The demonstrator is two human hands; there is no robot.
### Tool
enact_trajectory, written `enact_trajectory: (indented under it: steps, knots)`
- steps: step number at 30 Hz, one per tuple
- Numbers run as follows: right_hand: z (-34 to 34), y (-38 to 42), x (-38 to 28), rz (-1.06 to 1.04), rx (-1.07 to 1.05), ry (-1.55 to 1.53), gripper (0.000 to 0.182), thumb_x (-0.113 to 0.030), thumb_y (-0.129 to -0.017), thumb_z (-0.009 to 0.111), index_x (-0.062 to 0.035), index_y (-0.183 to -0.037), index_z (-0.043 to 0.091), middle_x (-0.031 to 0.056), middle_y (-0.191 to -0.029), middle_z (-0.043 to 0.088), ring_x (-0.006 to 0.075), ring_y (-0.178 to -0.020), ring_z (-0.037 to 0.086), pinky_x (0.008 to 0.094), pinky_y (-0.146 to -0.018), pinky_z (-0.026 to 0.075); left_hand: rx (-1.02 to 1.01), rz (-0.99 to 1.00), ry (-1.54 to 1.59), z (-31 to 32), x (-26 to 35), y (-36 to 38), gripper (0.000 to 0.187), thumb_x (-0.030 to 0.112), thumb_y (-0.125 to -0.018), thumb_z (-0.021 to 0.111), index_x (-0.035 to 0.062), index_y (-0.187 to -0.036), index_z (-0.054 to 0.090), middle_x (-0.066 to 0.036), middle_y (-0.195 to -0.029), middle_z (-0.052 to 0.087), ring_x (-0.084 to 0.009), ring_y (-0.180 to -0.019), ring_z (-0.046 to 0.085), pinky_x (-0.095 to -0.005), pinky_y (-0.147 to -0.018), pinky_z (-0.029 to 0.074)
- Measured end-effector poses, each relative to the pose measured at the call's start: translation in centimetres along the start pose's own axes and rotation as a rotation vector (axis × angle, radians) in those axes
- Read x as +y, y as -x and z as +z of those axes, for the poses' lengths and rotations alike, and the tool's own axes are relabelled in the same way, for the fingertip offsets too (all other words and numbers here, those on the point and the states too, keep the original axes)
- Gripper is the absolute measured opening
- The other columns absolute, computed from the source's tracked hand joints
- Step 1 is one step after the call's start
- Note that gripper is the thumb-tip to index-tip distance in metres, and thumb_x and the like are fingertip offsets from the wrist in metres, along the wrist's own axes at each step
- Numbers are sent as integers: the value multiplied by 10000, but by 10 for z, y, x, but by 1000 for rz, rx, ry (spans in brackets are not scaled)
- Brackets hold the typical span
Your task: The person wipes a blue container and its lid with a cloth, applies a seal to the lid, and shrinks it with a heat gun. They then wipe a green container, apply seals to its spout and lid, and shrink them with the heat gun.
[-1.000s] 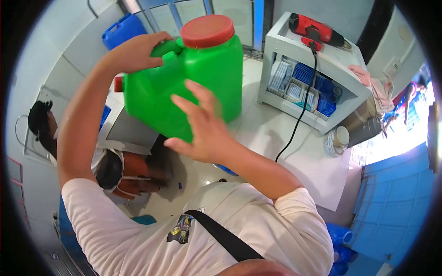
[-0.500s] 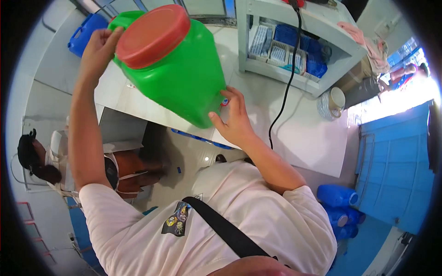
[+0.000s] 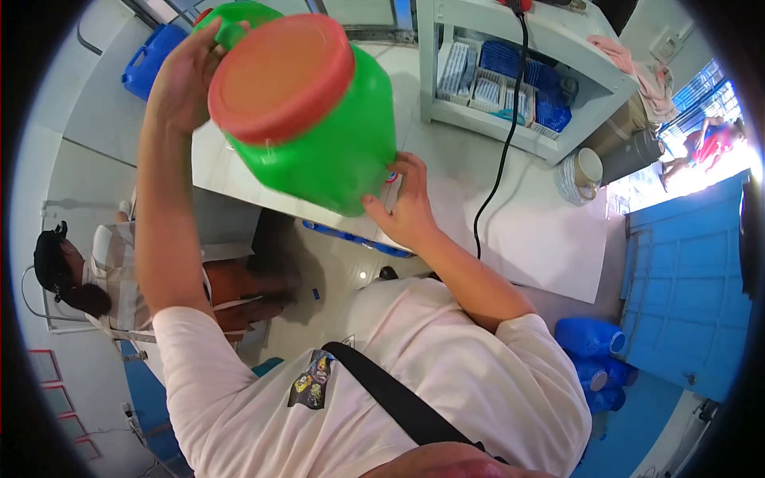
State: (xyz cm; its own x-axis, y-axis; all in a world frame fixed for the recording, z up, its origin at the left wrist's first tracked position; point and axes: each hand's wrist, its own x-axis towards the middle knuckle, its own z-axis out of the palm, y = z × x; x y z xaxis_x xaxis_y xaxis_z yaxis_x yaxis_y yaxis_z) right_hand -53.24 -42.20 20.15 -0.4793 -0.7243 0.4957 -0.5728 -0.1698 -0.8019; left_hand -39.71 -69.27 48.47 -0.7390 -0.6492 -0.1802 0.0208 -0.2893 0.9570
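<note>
A large green plastic jug [image 3: 335, 159] with a wide red lid [image 3: 283, 76] is held tilted above the white table, its lid facing me. My left hand [image 3: 187, 76] is wrapped round the green handle at the upper left. Against the jug's lower right end, my right hand [image 3: 406, 207] supports the base with its thumb and fingers curved round the edge. A small red and blue mark shows beside the right fingers.
A white shelf unit [image 3: 510, 135] holding baskets stands on the white table [image 3: 550, 247], a black cable [image 3: 500, 159] hanging across it. Blue jugs [image 3: 155, 60] are at the upper left and lower right. A seated person [image 3: 119, 279] is at left; a cup [image 3: 588, 167] stands right.
The jug has tilted so that its red lid faces me more and looks larger. My left hand has shifted slightly right and up with the handle; my right hand stays at the base.
</note>
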Motion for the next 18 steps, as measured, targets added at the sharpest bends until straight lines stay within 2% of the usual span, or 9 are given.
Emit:
enact_trajectory:
  steps: [3, 5, 8, 10, 12, 13, 15, 16, 18]
  knots:
    - [-9, -1, 5, -27, -47, 10, 652, -271, -862, 762, -27, -1340, 392, 274, -1411, 395, 481, -1343, 388, 514, -1093, 393, -299, 272, 193, 19, -21, 54, 371, 178, -1046, 509, -26, -1356, 486, -112, -1352, 589, -289, -1368, 492, -391, -1064, 485]
    - [-18, -10, 8, -74, -169, 120, 513, -218, -891, 731, -60, -1312, 485, 259, -1387, 449, 448, -1313, 439, 485, -1088, 406, -276, 390, 176, 28, -35, 70, 363, 149, -1035, 526, -21, -1353, 478, -104, -1342, 586, -297, -1374, 479, -418, -1068, 484]
    - [-36, -21, 23, -32, -178, -43, 422, -159, -894, 717, -57, -1266, 546, 222, -1372, 507, 417, -1292, 474, 460, -1075, 419, -270, 581, 132, 49, -62, 85, 363, 68, -1001, 568, 10, -1345, 466, -87, -1270, 605, -295, -1311, 528, -454, -1052, 489]
    - [-53, -21, 24, -38, -99, -12, 323, -151, -952, 661, -34, -1238, 562, 168, -1261, 613, 365, -1202, 569, 445, -1044, 443, -271, 715, 16, 71, -89, 91, 383, 26, -969, 618, 37, -1326, 480, -89, -1214, 618, -256, -1225, 581, -431, -1031, 492]
    - [-68, -25, 31, 344, -101, -344, 341, -339, -1041, 548, -34, -1188, 589, 122, -1140, 674, 304, -1109, 633, 444, -984, 478, -213, 775, -98, 92, -116, 88, 409, 2, -944, 657, 55, -1312, 487, -84, -1176, 630, -215, -1123, 609, -379, -1002, 489]
    - [-76, -29, 29, 345, -106, -344, 341, -339, -1041, 548, -34, -1188, 589, 122, -1140, 674, 304, -1109, 633, 444, -984, 478, -209, 774, -97, 100, -129, 85, 409, 2, -944, 657, 55, -1312, 487, -84, -1176, 630, -215, -1123, 609, -379, -1002, 489]
    - [-94, -39, 20, 735, -164, -496, 659, -627, -1041, 356, -42, -1204, 613, 105, -1087, 700, 257, -1025, 667, 446, -929, 506, -192, 803, -313, 112, -155, 79, 353, 29, -950, 671, 50, -1264, 510, -70, -1146, 633, -188, -1045, 615, -356, -962, 493]
    - [-100, -42, 22, 739, -160, -496, 659, -627, -1041, 356, -42, -1204, 613, 105, -1087, 700, 257, -1025, 667, 446, -929, 506, -197, 800, -313, 120, -169, 76, 353, 29, -950, 671, 50, -1264, 510, -70, -1146, 633, -188, -1045, 615, -356, -962, 493]
    - [-110, -49, 26, 891, -414, -474, 841, -750, -993, 215, -63, -1349, 545, 129, -1189, 669, 265, -1033, 671, 437, -911, 522, -163, 836, -295, 130, -194, 69, 235, 56, -956, 668, 31, -1163, 559, -65, -1079, 647, -182, -946, 626, -331, -875, 503]
